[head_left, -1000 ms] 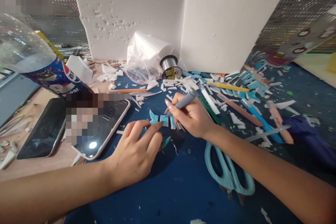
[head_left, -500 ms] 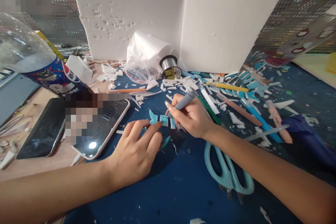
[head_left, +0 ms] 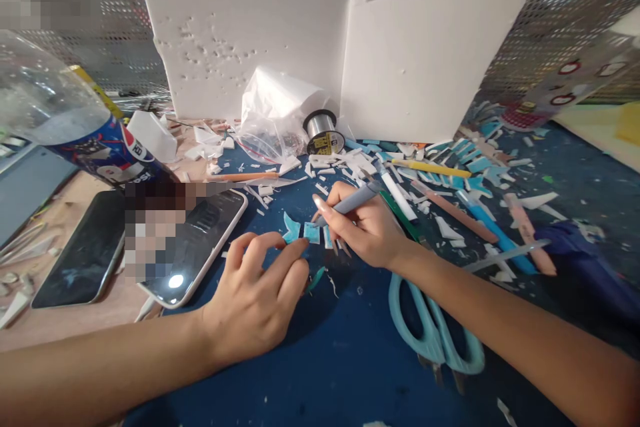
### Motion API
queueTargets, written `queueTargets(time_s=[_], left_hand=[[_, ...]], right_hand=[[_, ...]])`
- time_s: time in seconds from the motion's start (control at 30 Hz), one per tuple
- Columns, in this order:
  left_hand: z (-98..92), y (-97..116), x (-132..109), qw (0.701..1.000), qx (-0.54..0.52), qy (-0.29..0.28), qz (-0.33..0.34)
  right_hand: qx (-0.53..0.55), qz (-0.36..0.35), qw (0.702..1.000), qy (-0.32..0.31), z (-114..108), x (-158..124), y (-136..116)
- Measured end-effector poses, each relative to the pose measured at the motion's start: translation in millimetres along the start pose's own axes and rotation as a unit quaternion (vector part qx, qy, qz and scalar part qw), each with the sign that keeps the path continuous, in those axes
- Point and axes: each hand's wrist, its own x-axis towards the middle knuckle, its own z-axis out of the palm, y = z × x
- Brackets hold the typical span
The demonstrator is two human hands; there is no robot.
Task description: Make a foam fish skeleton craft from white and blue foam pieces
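My right hand [head_left: 365, 227] grips a grey craft knife [head_left: 350, 199] like a pen, its tip down at a small square of light blue foam [head_left: 312, 233] on the dark blue mat [head_left: 340, 360]. My left hand [head_left: 257, 300] lies curled on the mat, fingertips pressing on a blue foam scrap [head_left: 291, 228] beside that square. More blue offcuts lie under and around both hands.
Light blue scissors [head_left: 435, 333] lie under my right forearm. Two phones [head_left: 195, 240] [head_left: 83, 253] lie at left, beside a tilted plastic bottle [head_left: 65, 127]. White foam boards [head_left: 420, 60], a plastic bag [head_left: 275, 113], a wire spool [head_left: 323, 130], pens and foam scraps crowd the back.
The view has shifted slightly. My left fingers have curled a little more on the blue scrap; the right hand and knife stay nearly in place.
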Motion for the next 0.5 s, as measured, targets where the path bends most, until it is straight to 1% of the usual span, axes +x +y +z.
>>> queueTargets(time_s=[0.17,0.27,0.5], left_hand=[[-0.3,1.3,-0.6,1.0,-0.003,0.0,-0.006],[-1.0,1.5,-1.3,1.0,-0.006,-0.002,-0.008],[-0.1,0.4,-0.3,1.0,-0.002,-0.009,-0.01]], right_hand=[[0.02,-0.004,0.999,-0.035,0.7,3.4,-2.9],[0.03,-0.001,0.999,-0.043,0.5,3.6,-3.2],[0.015,-0.009,1.0,-0.01,0.7,2.8,-3.3]])
